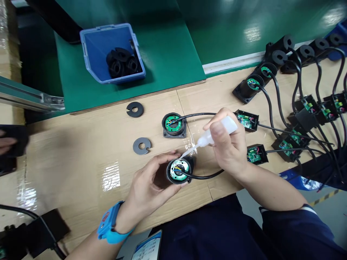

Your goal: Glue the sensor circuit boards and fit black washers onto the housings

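Note:
My left hand (151, 184) is wrapped round a black round housing (170, 179) standing on the cardboard. Inside it sits a green ring-shaped circuit board (176, 175) with coloured wires and a black cable. My right hand (230, 144) squeezes a white glue bottle (207, 138), tilted so its thin nozzle reaches the housing's upper rim. Just behind stands a second black housing (175, 135), also with a green board and cable. To the left lie two flat slotted rings, a black one (135, 109) and a grey one (142, 146).
A blue bin (93, 68) with black round parts stands on the green mat (162, 68). At right are several black housings (248, 88), cables and small boxes with circuit boards (254, 154). Another person's hand (7, 142) shows at the left edge, near a black box (47, 231).

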### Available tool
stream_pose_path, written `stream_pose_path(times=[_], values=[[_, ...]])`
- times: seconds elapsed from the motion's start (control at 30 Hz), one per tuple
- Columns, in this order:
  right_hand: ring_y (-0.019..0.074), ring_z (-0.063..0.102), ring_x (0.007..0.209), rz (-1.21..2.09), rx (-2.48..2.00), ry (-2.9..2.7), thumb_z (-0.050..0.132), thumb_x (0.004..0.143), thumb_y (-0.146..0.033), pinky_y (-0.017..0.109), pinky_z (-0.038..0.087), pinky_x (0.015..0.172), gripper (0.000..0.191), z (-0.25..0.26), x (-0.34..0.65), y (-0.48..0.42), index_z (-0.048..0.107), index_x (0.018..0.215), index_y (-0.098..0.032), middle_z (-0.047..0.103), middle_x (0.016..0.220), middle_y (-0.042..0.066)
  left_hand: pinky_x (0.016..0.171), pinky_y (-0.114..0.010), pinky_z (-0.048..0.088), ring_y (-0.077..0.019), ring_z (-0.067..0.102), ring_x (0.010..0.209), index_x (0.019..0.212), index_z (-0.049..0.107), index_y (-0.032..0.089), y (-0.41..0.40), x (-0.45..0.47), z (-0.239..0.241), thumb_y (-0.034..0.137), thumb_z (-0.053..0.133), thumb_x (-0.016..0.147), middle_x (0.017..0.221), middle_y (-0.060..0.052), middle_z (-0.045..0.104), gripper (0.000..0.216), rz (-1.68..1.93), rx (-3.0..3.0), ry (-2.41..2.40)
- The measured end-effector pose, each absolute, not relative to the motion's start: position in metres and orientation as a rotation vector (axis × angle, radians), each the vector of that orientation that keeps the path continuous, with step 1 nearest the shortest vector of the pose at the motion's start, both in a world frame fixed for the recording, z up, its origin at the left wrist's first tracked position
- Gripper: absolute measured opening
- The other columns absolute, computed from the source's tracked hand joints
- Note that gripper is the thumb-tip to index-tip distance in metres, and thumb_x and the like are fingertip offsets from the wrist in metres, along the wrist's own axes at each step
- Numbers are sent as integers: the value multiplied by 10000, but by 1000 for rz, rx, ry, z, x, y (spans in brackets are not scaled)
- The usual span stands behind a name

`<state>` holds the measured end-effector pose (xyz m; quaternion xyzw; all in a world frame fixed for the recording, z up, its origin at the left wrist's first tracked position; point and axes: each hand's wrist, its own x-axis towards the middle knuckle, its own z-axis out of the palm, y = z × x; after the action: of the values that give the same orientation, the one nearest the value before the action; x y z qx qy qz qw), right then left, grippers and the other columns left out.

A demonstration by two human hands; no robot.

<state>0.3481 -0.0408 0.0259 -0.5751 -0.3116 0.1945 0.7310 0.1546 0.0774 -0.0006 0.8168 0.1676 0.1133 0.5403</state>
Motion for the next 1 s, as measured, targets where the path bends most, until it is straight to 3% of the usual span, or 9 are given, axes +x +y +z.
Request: stream_pose_path(times=[0.07,0.17,0.23,0.37,0.53,0.7,1.0], values=[[70,479,530,449,-1249,-581,658,968,-519,220,408,512,366,26,353,-39,559,781,-220,509,617,-68,1078,-421,552,-279,685,1214,1300,594,292,85,154,0,418,870,789,1300,-71,703,594,186,1917,345],[66,433,498,416,-1254,-498,666,946,-563,201,357,453,405,30,362,-36,547,759,-224,462,600,-73,1042,-439,556,-291,654,1228,1341,550,277,99,161,2,609,676,908,1329,-104,649,559,254,1810,358],[61,400,476,345,-1260,-501,691,916,-588,195,319,409,419,35,367,-33,552,752,-228,465,624,-69,1059,-469,536,-296,623,1261,1380,487,260,106,175,2,574,650,937,1395,-121,590,567,369,1878,510],[75,373,464,198,-1290,-587,713,903,-579,224,322,401,396,43,373,-27,575,766,-235,441,621,-61,1122,-539,482,-339,552,1366,1412,406,212,118,214,-7,466,825,808,1481,-155,531,778,391,2122,596],[119,447,532,-43,-1385,-689,692,924,-572,293,343,457,340,37,377,-28,633,834,-249,496,673,-19,1059,-511,535,-310,598,1329,1257,453,209,121,232,-17,327,727,901,1289,-128,649,464,515,2188,387],[147,519,591,-154,-1466,-836,697,929,-549,331,363,479,295,34,375,-34,687,879,-259,572,739,12,878,-429,597,-263,656,1050,1217,497,201,117,215,-5,225,717,854,1087,-93,614,425,728,2357,296],[137,519,554,4,-1531,-993,744,903,-477,317,400,452,241,32,368,-43,661,964,-259,634,771,10,903,-466,628,-290,677,1074,1281,530,243,114,208,6,149,706,807,1093,-90,646,514,802,2408,197]])
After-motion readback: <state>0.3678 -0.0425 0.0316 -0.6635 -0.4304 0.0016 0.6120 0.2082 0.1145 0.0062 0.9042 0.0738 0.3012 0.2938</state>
